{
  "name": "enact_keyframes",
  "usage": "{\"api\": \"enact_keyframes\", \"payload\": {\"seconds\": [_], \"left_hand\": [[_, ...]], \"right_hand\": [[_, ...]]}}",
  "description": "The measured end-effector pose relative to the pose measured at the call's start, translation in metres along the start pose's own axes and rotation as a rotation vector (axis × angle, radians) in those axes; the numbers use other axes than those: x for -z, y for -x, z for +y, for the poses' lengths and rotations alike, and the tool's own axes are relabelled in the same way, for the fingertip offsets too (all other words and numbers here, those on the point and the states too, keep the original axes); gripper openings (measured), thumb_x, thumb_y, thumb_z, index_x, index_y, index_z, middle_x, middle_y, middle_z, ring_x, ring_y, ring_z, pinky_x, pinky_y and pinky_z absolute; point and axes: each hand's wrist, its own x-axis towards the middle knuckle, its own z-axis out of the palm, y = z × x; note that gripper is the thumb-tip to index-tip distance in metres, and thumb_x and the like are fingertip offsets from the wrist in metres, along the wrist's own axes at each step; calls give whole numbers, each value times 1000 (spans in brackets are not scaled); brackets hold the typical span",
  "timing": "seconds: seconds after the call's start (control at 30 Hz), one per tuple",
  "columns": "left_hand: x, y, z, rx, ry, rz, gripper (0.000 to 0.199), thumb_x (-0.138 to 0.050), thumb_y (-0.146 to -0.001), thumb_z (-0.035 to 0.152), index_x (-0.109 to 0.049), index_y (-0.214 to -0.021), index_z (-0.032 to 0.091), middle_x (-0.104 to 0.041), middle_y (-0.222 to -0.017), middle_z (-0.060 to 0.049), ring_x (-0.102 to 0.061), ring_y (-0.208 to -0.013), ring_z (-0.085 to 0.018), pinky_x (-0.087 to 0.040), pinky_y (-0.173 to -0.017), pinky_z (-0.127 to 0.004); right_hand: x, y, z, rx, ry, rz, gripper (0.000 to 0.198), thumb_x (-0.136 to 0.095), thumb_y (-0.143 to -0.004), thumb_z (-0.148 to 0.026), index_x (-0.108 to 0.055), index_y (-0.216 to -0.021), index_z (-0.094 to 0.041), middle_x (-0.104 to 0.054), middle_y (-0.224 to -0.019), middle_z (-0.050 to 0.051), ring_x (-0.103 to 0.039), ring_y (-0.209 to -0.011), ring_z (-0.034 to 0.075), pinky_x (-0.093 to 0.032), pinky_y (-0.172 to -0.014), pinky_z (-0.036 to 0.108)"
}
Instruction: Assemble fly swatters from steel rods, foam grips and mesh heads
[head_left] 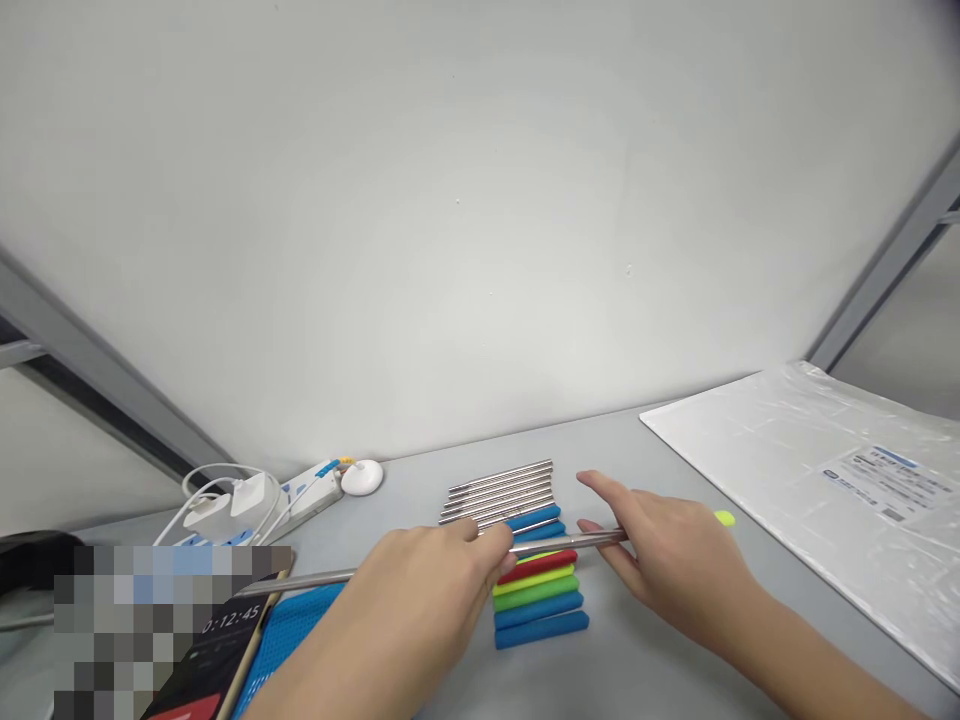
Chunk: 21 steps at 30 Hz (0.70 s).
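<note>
A long, thin metal rod (pixel 540 546) runs sideways between my hands, above the table. My left hand (pixel 442 565) is closed round its middle, and the rod's far end sticks out to the left over a phone. My right hand (pixel 671 550) has the rod's right part in its grasp, with the index finger stretched out. A yellow-green tip (pixel 724 518) shows past that hand; how it joins the rod is hidden. Under the rod lie several coloured sleeves: blue (pixel 541 630), green (pixel 536 591) and red (pixel 551 562). Behind them several short metal tubes (pixel 502 490) lie side by side.
On the left are a phone (pixel 225 640) showing a timer, a blue mesh cloth (pixel 292 620), a power strip (pixel 315 495) with white plugs and cables, and a round white device (pixel 362 478). A large plastic-wrapped white panel (pixel 787 450) lies at right. The wall (pixel 480 250) rises behind.
</note>
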Motion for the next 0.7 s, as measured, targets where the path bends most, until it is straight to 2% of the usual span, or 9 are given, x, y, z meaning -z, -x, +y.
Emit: {"api": "enact_keyframes", "payload": {"seconds": [0.17,0.23,0.3,0.37,0.43,0.6,0.7], "left_hand": [[-18,-2,12,-108,-50,22,20,-40,-99,34,-57,-94,25,-67,-81,-3,-66,-65,-22,-32,-51,-29],[-31,-6,15,-167,-103,66,10,-45,-95,27,-55,-97,26,-67,-79,-1,-65,-62,-24,-27,-48,-29],[-40,-9,14,-193,-140,106,18,-47,-88,13,-54,-97,27,-66,-77,0,-64,-60,-23,-24,-47,-29],[-40,-10,12,-183,-158,117,23,-46,-83,7,-53,-95,26,-65,-77,0,-62,-58,-22,-23,-47,-29],[-35,-10,8,-151,-176,105,20,-46,-84,8,-53,-91,26,-65,-75,0,-61,-56,-22,-22,-47,-29],[-17,-9,1,-107,-188,88,13,-44,-93,17,-53,-91,26,-64,-73,1,-61,-54,-20,-20,-47,-30],[-15,-9,-1,-96,-190,72,14,-43,-95,18,-54,-89,25,-63,-71,1,-61,-54,-20,-18,-47,-31]], "right_hand": [[-2,4,-22,36,-42,32,37,-44,-91,-20,-45,-127,-18,-68,-67,-1,-61,-53,16,-31,-48,29],[-4,6,-33,50,-99,-6,42,-46,-88,-20,-44,-129,-17,-69,-72,1,-62,-56,17,-32,-49,30],[-5,7,-39,42,-184,-44,46,-48,-87,-20,-41,-133,-17,-72,-82,3,-64,-63,18,-36,-53,30],[-4,6,-39,40,-268,-67,46,-49,-90,-20,-40,-135,-18,-72,-92,4,-65,-74,19,-41,-61,30],[-1,4,-33,56,-308,-106,40,-49,-92,-19,-43,-132,-20,-70,-95,4,-63,-79,19,-41,-66,31],[5,-2,-7,84,-186,-202,17,-44,-93,-13,-57,-101,-22,-63,-76,1,-55,-65,18,-34,-63,31],[0,0,2,89,-87,-241,19,-44,-95,-16,-51,-79,-22,-58,-65,-2,-50,-54,16,-28,-55,30]]}}
